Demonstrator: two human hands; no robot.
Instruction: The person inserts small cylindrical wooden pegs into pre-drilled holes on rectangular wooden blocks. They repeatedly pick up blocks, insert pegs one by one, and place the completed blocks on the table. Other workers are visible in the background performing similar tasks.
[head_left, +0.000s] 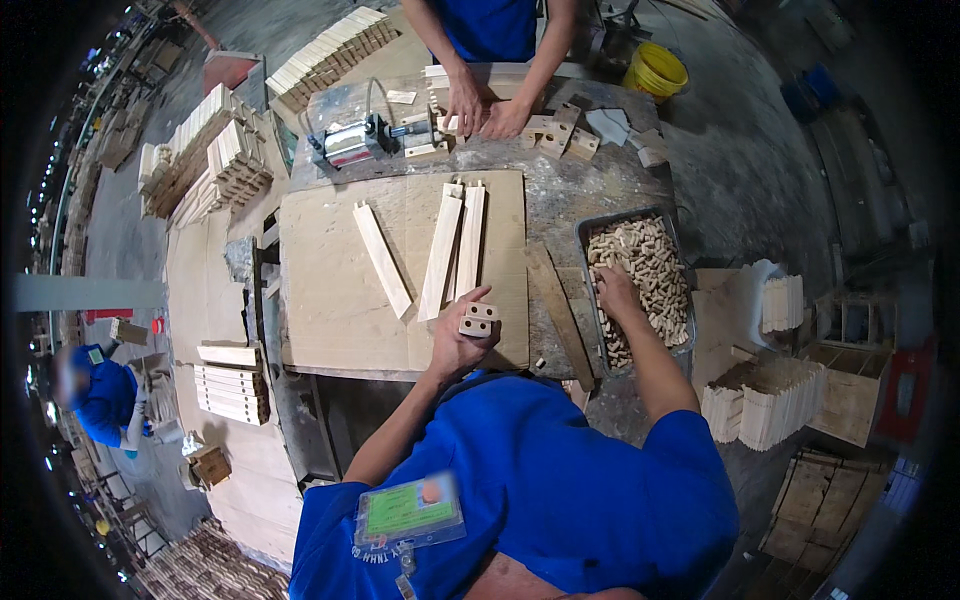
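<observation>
Plywood sheet (330, 300) tops a worn workbench (600, 190) amid stacked slats (765, 405).

A yellow bucket (655, 70) stands on the floor at one o'clock. Stacks of pale wooden slats (210, 150) lie at ten o'clock, and more (765, 405) at four. A co-worker's hands (485, 110) rest on the table (560, 185) at twelve.

Woodworking workshop: stacked wooden slats (215, 150), tray of dowels (640, 270)
</observation>
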